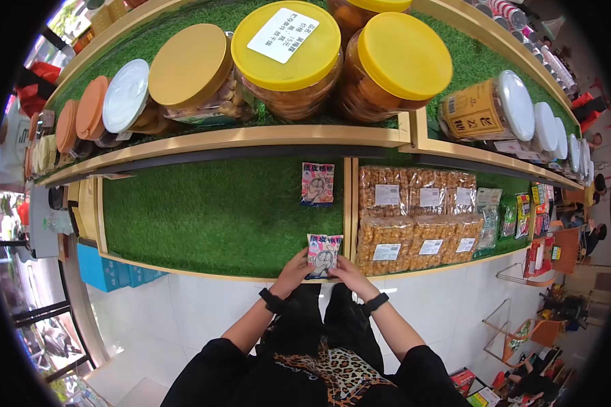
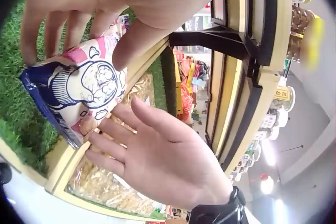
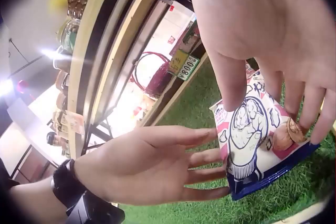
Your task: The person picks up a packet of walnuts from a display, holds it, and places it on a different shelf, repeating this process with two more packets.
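Green turf [image 1: 204, 217] lines a wood-edged shelf [image 1: 101, 217] in a bright shop, and right by its front edge two hands meet one pink-and-white packet [image 1: 322, 255]! Left hand [image 1: 293, 273]: fingers nearly straight, slightly parted, tips at the packet's left side. Right hand [image 1: 352, 277] mirrors it on the other side. Whether any tips slip underneath, I cannot tell. A second packet [image 1: 317, 184] lies behind, near the back edge: two in all. Across the wooden divider [image 1: 350, 210], six clear bags [image 1: 428, 235], two rows of three. Up top, three yellow-lidded jars [image 1: 387, 81] on the upper shelf. White floor [image 1: 204, 305] below, blue boxes [image 1: 105, 268] beneath the front left corner. Turf stretches from the left hand to the shelf's left edge; the divider's just beside the right hand.
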`<action>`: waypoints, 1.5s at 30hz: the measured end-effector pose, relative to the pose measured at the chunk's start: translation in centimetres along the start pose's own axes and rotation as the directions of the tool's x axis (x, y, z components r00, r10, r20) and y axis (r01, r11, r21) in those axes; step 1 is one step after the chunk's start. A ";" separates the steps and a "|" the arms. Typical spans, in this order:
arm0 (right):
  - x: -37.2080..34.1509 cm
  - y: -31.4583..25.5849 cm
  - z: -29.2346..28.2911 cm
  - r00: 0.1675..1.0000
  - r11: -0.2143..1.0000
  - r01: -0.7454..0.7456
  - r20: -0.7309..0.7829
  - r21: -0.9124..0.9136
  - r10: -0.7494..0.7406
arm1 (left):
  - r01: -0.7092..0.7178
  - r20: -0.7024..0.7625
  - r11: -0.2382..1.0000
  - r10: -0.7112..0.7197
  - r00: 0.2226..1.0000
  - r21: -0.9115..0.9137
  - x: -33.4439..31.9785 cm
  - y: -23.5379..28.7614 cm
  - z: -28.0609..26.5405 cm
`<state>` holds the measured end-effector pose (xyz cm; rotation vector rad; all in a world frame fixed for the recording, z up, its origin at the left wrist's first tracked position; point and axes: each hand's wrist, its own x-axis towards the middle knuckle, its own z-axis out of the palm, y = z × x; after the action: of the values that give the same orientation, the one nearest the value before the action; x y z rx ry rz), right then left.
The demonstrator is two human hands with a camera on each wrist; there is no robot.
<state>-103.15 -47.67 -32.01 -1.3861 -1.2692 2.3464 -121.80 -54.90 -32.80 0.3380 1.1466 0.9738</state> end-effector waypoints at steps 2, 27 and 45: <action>3.2 1.3 -0.3 0.999 0.999 0.045 -0.021 0.006 -0.045 | -0.069 0.011 0.997 0.070 0.997 -0.043 2.3 -0.5 -0.8; -2.5 -2.5 -3.3 0.954 0.888 0.093 -0.215 -0.450 -0.208 | -0.149 -0.151 0.902 0.226 0.962 0.405 4.7 1.6 -6.4; -36.6 11.1 -5.3 0.976 0.537 -0.212 -0.207 -0.817 0.070 | -0.692 0.676 0.151 -0.436 0.594 0.706 -2.9 -1.0 11.2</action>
<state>-75.13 -69.63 -17.06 -1.8891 -2.4964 1.6201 -111.67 -55.14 -27.04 1.9177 0.6533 -0.1285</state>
